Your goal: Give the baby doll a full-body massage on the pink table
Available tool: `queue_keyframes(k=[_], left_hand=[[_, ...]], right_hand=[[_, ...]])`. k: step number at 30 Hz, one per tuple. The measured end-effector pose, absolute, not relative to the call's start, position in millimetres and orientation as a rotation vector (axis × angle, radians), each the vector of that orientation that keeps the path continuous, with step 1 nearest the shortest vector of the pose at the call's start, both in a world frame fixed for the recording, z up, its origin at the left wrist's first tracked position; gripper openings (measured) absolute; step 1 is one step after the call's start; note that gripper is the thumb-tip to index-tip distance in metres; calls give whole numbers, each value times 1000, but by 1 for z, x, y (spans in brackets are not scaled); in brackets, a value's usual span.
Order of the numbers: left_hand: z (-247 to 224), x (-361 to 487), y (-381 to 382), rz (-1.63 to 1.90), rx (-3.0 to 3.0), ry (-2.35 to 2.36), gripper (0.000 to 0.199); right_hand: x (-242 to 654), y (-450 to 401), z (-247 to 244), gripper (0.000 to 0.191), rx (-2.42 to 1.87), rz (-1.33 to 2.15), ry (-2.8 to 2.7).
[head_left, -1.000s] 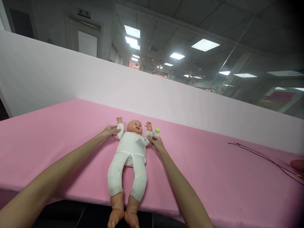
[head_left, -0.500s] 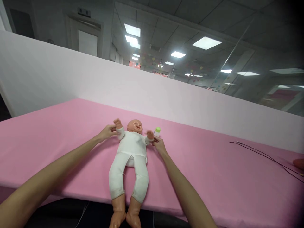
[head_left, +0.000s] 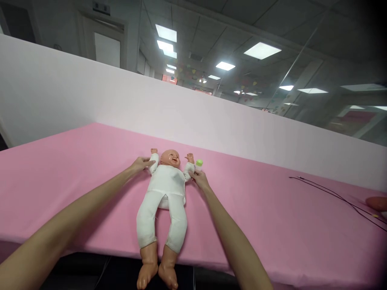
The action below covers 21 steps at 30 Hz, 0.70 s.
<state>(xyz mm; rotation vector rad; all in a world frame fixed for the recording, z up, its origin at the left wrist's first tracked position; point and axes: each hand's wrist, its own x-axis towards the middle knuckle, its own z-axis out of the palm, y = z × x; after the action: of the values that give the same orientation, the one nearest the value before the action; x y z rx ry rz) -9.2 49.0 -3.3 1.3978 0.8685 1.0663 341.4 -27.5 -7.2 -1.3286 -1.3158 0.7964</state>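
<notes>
A baby doll (head_left: 165,179) with a white cloth body lies on its back on the pink-covered table (head_left: 256,213), its feet past the front edge. Both its arms are raised beside its head. My left hand (head_left: 141,165) grips the doll's arm on the left of the view, fingers closed on the white sleeve. On the other side, my right hand (head_left: 199,179) pinches the doll's other sleeve near the elbow. Just behind my right hand stands a small clear bottle with a green cap (head_left: 199,163), its lower part hidden.
A thin black cable (head_left: 329,192) runs across the table at the right. Beside it at the right edge is an orange-brown object (head_left: 376,203), cut off by the frame. A white partition (head_left: 193,114) with glass above borders the back of the table.
The doll's forearms have moved up beside its head, and its hands now point upward. My hands have shifted slightly along its arms, still holding on. The view has tilted a little.
</notes>
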Motion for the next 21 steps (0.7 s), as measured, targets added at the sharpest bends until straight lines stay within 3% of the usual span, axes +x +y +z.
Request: queue_keyframes(k=[3, 9, 21], left_hand=[[7, -37, 35, 965, 1631, 659, 54], [-9, -59, 8, 780, 2001, 579, 26], [7, 8, 57, 1121, 1330, 968, 50]], right_hand=[[349, -52, -2, 42, -1260, 922, -1368], [348, -89, -16, 18, -1187, 1021, -1474], [329, -9, -16, 57, -1354, 810, -1185]])
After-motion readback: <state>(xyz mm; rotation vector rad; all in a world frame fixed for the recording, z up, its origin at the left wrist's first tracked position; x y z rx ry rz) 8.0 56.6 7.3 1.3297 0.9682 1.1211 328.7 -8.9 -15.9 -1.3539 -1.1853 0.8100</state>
